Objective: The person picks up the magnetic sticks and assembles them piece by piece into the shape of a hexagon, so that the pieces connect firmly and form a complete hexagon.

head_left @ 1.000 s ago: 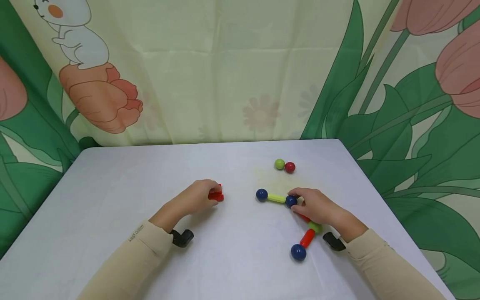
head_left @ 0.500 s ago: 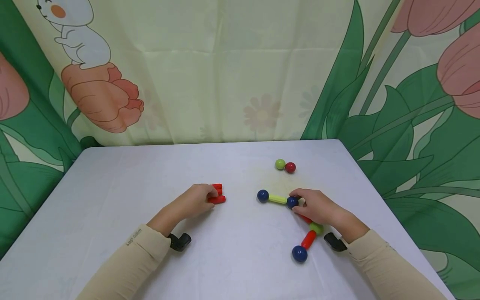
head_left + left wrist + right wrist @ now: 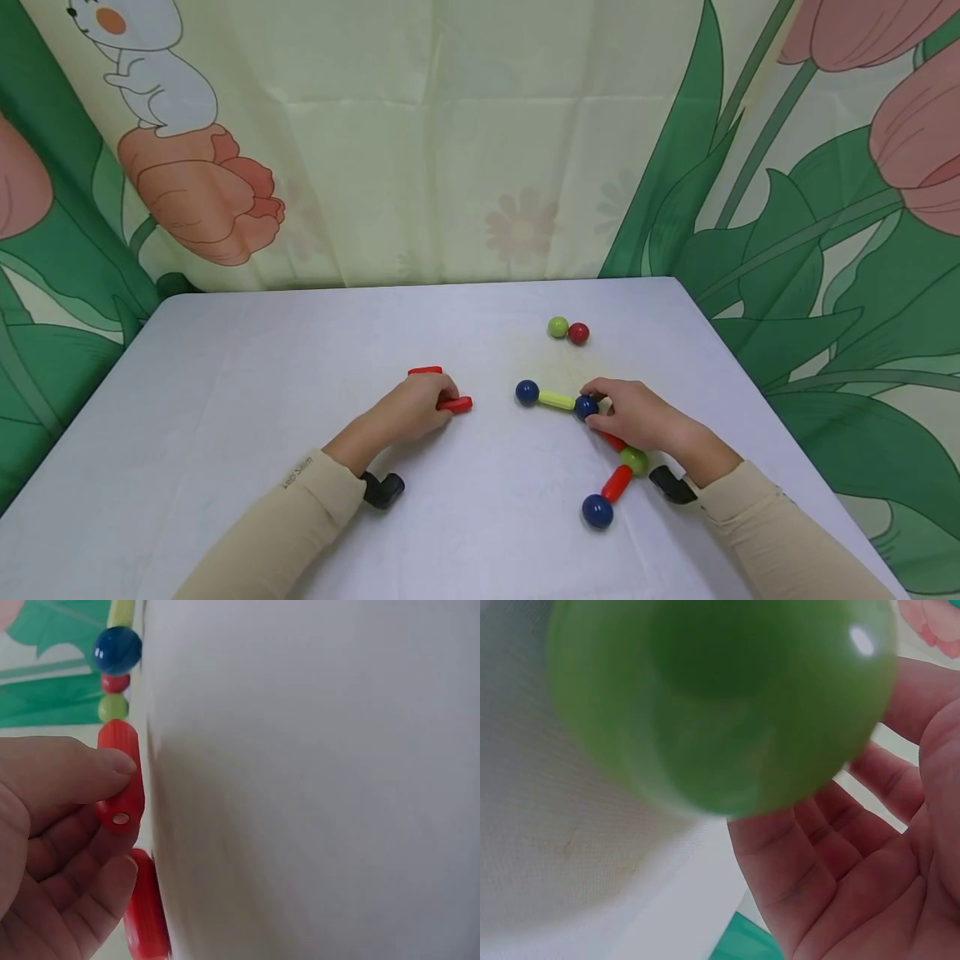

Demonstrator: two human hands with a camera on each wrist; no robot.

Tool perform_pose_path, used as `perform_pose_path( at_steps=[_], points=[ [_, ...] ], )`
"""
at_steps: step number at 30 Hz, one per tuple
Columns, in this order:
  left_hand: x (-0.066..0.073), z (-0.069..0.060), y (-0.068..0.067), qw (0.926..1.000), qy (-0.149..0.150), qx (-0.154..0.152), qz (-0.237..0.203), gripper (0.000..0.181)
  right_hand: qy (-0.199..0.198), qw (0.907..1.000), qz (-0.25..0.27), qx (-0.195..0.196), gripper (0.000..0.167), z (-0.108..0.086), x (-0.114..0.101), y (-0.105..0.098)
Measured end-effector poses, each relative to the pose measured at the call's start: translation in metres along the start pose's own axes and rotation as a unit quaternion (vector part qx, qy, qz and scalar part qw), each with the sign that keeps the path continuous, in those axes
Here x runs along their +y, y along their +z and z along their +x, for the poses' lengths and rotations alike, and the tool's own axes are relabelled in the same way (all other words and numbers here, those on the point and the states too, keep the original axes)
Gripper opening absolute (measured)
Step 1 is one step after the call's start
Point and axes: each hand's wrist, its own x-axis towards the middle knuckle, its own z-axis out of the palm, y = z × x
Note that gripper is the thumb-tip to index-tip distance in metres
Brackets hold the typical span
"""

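My left hand [image 3: 420, 407] pinches a short red magnetic rod [image 3: 459, 405] between thumb and fingers; a metal dot shows on its end in the left wrist view. Behind that hand lies another red rod [image 3: 425, 370], partly hidden. My right hand [image 3: 637, 414] grips a dark blue ball [image 3: 587, 407] in a bent chain on the table. From this ball a yellow-green rod [image 3: 557, 400] leads left to another blue ball [image 3: 527, 392]. Toward me run a red rod, a green ball [image 3: 634, 461], a red rod [image 3: 617, 483] and a blue ball [image 3: 597, 512]. The green ball [image 3: 720, 697] blocks much of the right wrist view.
A small green ball [image 3: 558, 327] and a red ball [image 3: 578, 333] sit side by side farther back on the white-covered table [image 3: 300, 333]. A printed curtain [image 3: 450, 167] hangs behind the table's far edge.
My left hand has drawn one red rod away from the group, to the right and slightly nearer me. The right hand stays on the blue ball, and the chain barely shifts.
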Motion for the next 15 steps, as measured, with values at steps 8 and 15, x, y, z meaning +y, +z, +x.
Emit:
perform_pose_path(
  at_steps=[8,15],
  points=[
    [0.019,0.016,0.006,0.9999,0.003,-0.003,-0.010,0.018,-0.004,1.0000,-0.002,-0.002,0.044,-0.001,0.000,0.000],
    [0.032,0.030,0.011,0.9998,0.004,-0.019,-0.009,0.022,-0.004,1.0000,-0.001,-0.001,0.044,0.000,-0.001,0.000]
  ],
)
